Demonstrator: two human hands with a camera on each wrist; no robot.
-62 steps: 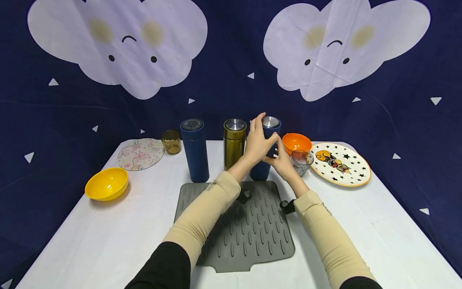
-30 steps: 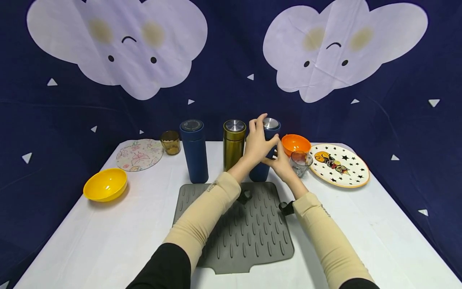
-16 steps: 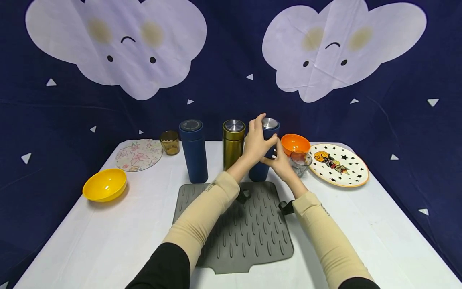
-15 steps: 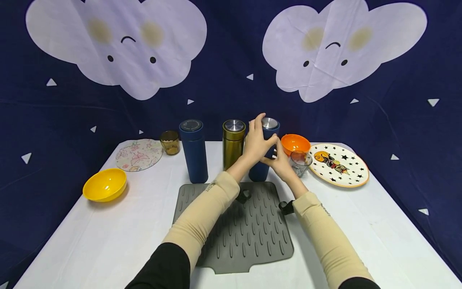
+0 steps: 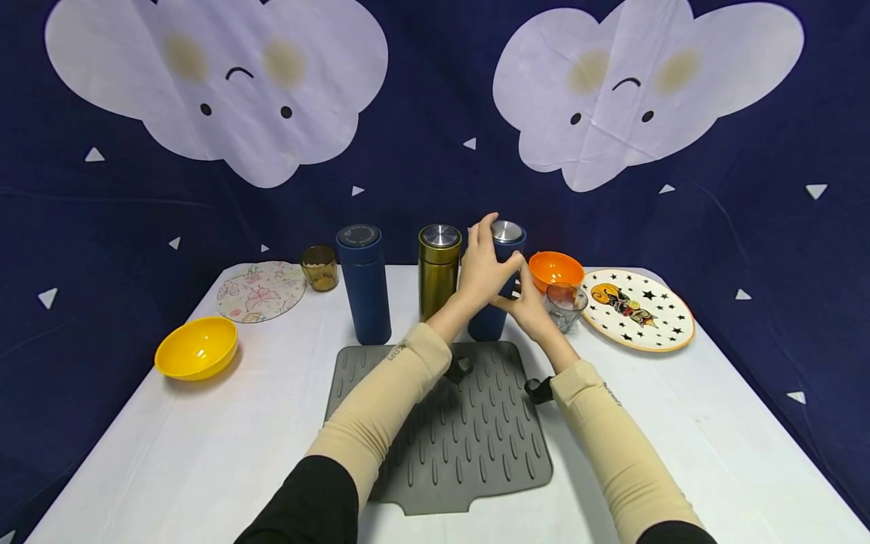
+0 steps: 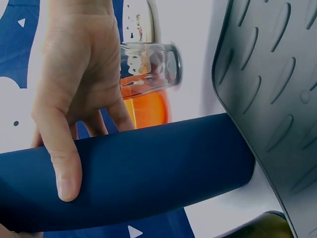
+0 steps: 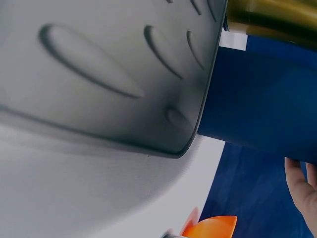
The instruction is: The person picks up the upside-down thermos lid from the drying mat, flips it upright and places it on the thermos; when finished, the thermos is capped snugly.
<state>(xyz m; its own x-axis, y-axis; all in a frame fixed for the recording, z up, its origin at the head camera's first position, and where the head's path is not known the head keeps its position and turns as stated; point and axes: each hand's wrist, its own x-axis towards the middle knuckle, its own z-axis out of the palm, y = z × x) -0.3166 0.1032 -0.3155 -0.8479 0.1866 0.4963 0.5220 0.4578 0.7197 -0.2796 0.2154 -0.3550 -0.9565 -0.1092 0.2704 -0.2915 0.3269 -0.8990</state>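
Note:
A blue thermos flask (image 5: 487, 323) with a silver lid (image 5: 507, 231) stands upright just behind the grey ribbed mat (image 5: 476, 438). My left hand (image 5: 484, 264) grips its upper part from the left, one finger up by the lid, thumb across the front. Lower down, my right hand (image 5: 532, 306) holds the flask from the right side. In the left wrist view the right hand's thumb (image 6: 67, 173) lies across the blue body (image 6: 163, 163), with its other fingers behind. The right wrist view shows the flask's lower end (image 7: 257, 99) and the right hand's fingers (image 7: 299, 186) underneath.
To the left stand a gold flask (image 5: 438, 279) and another blue flask (image 5: 365, 295). An amber glass (image 5: 319, 268), patterned round mat (image 5: 261, 295) and yellow bowl (image 5: 197, 347) are farther left. Right are an orange bowl (image 5: 556, 266), clear glass (image 5: 566, 310) and star-patterned plate (image 5: 669, 329).

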